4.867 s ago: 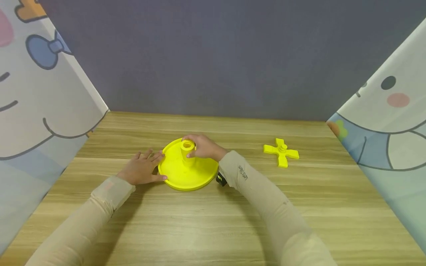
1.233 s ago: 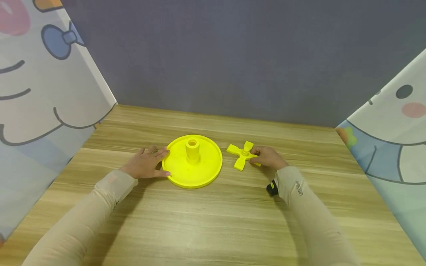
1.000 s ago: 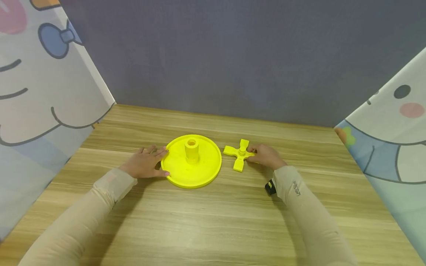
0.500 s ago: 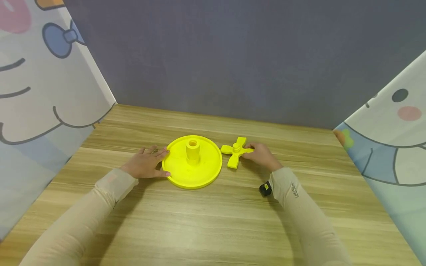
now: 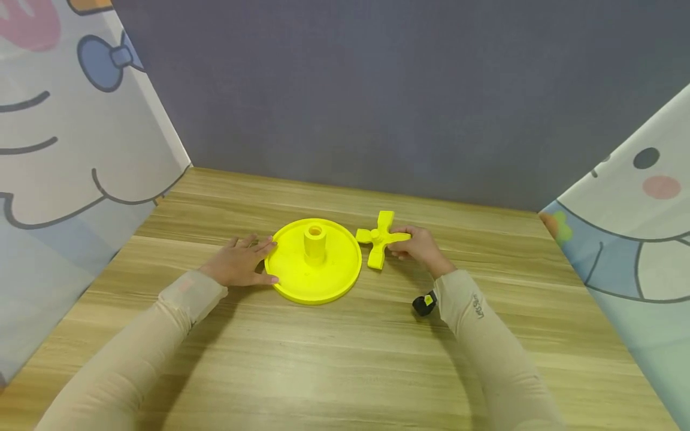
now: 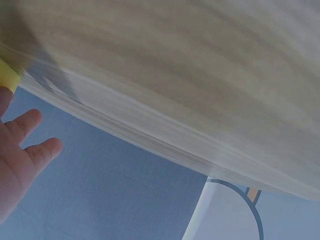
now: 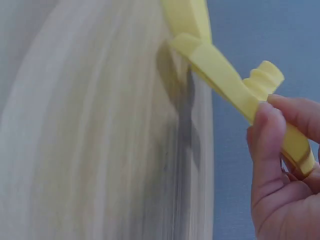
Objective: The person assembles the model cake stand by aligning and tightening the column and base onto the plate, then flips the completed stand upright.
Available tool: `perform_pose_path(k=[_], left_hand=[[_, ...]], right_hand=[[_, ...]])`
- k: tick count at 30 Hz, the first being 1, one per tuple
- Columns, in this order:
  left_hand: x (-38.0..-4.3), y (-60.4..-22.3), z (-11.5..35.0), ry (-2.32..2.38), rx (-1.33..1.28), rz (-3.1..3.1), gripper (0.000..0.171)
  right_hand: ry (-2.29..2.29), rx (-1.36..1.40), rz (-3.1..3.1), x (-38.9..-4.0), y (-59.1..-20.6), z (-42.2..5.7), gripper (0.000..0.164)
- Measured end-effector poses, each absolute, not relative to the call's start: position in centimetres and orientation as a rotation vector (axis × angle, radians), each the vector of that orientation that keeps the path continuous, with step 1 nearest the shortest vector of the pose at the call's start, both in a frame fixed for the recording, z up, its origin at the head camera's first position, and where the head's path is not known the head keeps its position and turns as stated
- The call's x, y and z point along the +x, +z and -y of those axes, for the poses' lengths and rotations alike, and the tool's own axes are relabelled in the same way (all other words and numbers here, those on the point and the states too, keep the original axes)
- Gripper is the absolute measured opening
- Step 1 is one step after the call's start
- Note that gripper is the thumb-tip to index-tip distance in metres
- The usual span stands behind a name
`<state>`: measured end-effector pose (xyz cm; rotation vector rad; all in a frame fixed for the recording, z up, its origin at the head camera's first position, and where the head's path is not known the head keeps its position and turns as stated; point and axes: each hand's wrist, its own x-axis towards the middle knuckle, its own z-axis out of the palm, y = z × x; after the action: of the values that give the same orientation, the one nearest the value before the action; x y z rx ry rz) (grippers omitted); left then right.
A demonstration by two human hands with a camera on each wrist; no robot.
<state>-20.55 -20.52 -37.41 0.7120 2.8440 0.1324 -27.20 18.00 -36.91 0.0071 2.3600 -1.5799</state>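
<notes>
A round yellow tray-like base with a raised rim lies on the table. From its middle rises an upright hollow yellow post, its top hole showing. My left hand rests against the base's left rim, fingers spread and fairly straight. In the left wrist view only part of that hand shows, beside a yellow edge. Right of the base, my right hand pinches one arm of a yellow cross-shaped piece. The right wrist view shows this cross piece tilted above the table, a short threaded stud sticking out.
The wood-grain table is bounded by a dark grey back panel and cartoon-printed side panels. A small black device sits under my right wrist.
Nearly five seconds ago my right hand held the post. Since then it has taken the cross piece, moved it left toward the base and raised it. My left hand stays at the rim.
</notes>
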Motion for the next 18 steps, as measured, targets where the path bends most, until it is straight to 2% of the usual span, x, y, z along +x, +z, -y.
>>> perform_pose_path(k=[18], left_hand=[[-20.8,-38.1,20.7,0.140,0.735,-2.853,0.089]], right_hand=[[-2.036,0.131,-2.072,-25.8,-37.2,-17.2,0.048]])
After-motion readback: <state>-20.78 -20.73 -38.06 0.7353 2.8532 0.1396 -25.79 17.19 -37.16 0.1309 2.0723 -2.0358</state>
